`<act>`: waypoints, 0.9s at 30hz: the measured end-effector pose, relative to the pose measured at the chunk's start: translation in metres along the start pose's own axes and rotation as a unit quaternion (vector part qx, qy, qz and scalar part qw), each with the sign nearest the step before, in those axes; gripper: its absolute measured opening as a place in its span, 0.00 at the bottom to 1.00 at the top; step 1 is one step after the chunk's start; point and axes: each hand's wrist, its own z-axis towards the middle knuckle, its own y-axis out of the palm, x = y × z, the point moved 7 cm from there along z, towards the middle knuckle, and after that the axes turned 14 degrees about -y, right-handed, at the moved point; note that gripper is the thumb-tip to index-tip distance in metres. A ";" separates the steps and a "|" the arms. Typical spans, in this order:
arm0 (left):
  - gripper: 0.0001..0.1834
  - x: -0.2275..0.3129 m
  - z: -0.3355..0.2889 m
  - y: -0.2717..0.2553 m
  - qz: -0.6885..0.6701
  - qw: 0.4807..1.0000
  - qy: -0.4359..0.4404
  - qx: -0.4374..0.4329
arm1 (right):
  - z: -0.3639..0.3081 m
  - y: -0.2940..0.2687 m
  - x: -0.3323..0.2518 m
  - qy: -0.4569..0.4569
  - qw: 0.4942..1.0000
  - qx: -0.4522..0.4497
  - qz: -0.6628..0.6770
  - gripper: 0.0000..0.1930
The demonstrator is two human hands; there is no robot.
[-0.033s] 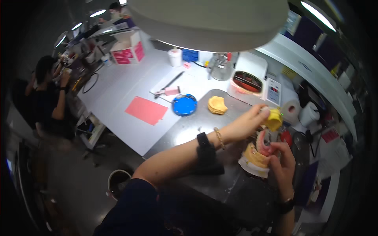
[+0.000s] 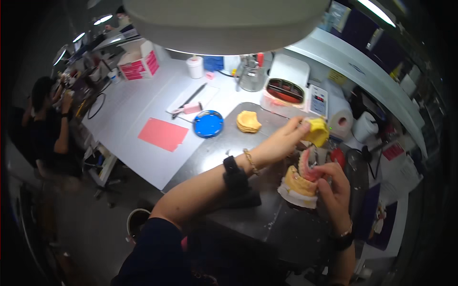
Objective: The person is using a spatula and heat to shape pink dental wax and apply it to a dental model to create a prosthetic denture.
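My left hand (image 2: 284, 139) reaches across the metal worktop, its fingers closed on a yellow plaster dental cast (image 2: 317, 134). Below it stands a tan dental model (image 2: 296, 181) on a white plaster base (image 2: 292, 196). A pink denture base with a row of teeth (image 2: 306, 167) is tilted up above the tan model; I cannot tell whether they touch. The thumb and fingers of my right hand (image 2: 335, 186) close on the denture base from the right. A metal part shows between the yellow cast and the denture.
A loose tan cast (image 2: 248, 122), a blue round dish (image 2: 208, 124) and a pink wax sheet (image 2: 162, 134) lie to the left. Behind stand a heated wax pot (image 2: 285, 97) and a glass burner (image 2: 251, 76). A lamp hood (image 2: 224, 28) hangs overhead; another person (image 2: 47, 119) works far left.
The whole scene has shifted left and slightly up in the picture as the view turned. Both hands keep the same holds on the cast and the denture base.
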 end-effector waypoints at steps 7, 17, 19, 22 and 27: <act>0.34 -0.033 0.013 0.012 -0.163 0.977 -0.115 -0.075 | -0.002 -0.007 0.008 0.027 0.999 -0.034 0.003 0.06; 0.15 0.017 -0.035 0.020 0.269 0.945 0.169 -0.072 | -0.019 0.019 0.031 0.286 0.889 -0.067 0.351 0.12; 0.16 0.013 -0.033 0.020 0.266 0.944 0.181 -0.074 | -0.013 0.018 0.031 0.285 0.896 -0.062 0.334 0.12; 0.16 0.013 -0.030 0.019 0.224 0.960 0.157 -0.064 | -0.007 0.013 0.032 0.273 0.901 -0.023 0.336 0.12; 0.12 0.021 -0.035 0.013 0.183 0.971 0.152 0.022 | 0.001 0.000 0.031 0.220 0.893 0.069 0.388 0.14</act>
